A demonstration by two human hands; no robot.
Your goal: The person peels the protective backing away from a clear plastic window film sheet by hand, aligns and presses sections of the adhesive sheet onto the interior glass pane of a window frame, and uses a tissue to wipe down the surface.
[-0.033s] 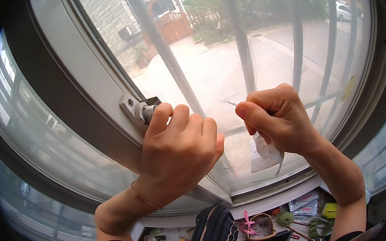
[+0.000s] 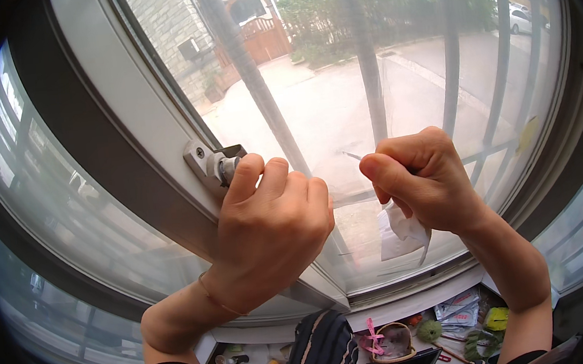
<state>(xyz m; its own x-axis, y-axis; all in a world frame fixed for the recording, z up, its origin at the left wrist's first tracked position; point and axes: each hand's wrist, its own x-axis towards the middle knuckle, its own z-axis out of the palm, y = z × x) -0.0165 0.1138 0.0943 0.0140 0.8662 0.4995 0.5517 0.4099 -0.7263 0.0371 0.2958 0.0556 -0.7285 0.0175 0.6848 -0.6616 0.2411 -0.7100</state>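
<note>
My left hand [image 2: 268,233] is closed, its curled fingers at the metal window latch [image 2: 222,166] on the white sash frame. The fingers hide the outer end of the latch. Held in a fist in front of the glass, my right hand [image 2: 425,180] has a thin pointed tool [image 2: 352,155] sticking out past the thumb. The rest of that tool is covered by the hand. A crumpled white tissue [image 2: 402,236] hangs below the same fist, its upper part hidden by the fingers.
Vertical bars [image 2: 365,69] stand behind the window pane. Below, a white surface [image 2: 405,308] bears a small basket [image 2: 395,342] with a pink ribbon, a green ball [image 2: 429,331], flat packets [image 2: 458,310] and other small items. Dark striped cloth [image 2: 322,351] shows at the lower middle.
The thumb side of my left hand has drawn in slightly. Window and hands sit a touch further right in the view; both grips look the same.
</note>
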